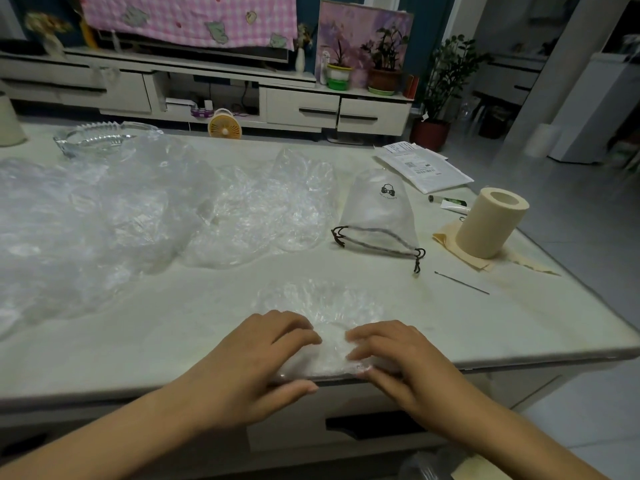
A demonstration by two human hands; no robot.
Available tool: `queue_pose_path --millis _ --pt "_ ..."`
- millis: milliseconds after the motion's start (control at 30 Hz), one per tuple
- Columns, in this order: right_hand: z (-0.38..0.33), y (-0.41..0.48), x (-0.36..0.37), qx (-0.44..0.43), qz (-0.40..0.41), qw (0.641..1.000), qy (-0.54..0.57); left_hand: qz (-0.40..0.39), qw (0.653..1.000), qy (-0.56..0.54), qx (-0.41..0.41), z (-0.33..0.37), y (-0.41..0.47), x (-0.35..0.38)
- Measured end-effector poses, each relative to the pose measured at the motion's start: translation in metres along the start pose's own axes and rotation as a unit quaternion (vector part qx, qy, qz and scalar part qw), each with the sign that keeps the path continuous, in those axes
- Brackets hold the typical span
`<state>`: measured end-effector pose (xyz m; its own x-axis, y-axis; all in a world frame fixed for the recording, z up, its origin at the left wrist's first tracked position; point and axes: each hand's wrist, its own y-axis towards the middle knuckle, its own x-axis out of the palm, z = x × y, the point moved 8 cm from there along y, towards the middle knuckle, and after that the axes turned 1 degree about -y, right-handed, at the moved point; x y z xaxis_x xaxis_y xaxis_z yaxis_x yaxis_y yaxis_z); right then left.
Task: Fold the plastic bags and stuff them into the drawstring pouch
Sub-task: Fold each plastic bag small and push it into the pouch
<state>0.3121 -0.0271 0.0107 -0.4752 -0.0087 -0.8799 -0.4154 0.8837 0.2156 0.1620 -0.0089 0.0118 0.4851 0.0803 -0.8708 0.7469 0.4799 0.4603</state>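
Observation:
A clear plastic bag (329,327) lies at the table's front edge, its near part gathered into a roll. My left hand (263,362) grips the roll's left end, thumb under the table edge side. My right hand (398,358) grips its right end, fingers curled over it. The far part of the bag spreads flat and crinkled beyond my fingers. A translucent white drawstring pouch (379,216) with a dark cord and a small black logo lies flat to the right of centre. A heap of loose clear plastic bags (145,209) covers the left half of the table.
The pale table (173,341) also holds a glass ashtray (93,138) at the back left, a cream paper roll (490,223) on tissue at the right, a small tube (448,202), a mailer envelope (422,168) and a thin metal needle (462,283). A drawer handle (374,426) sits below the front edge.

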Motion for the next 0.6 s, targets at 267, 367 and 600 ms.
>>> queue_pose_path --millis 267,367,600 --pt "0.021 0.010 -0.017 0.132 0.044 0.973 0.182 0.042 0.998 -0.015 -0.042 -0.030 0.002 -0.008" --pt "0.028 0.019 -0.006 0.118 -0.031 0.988 0.094 0.084 0.992 -0.032 -0.091 -0.042 0.004 -0.013" --pt "0.054 0.041 -0.022 0.242 0.101 0.952 0.158 0.084 0.927 -0.144 -0.335 -0.072 0.012 -0.012"
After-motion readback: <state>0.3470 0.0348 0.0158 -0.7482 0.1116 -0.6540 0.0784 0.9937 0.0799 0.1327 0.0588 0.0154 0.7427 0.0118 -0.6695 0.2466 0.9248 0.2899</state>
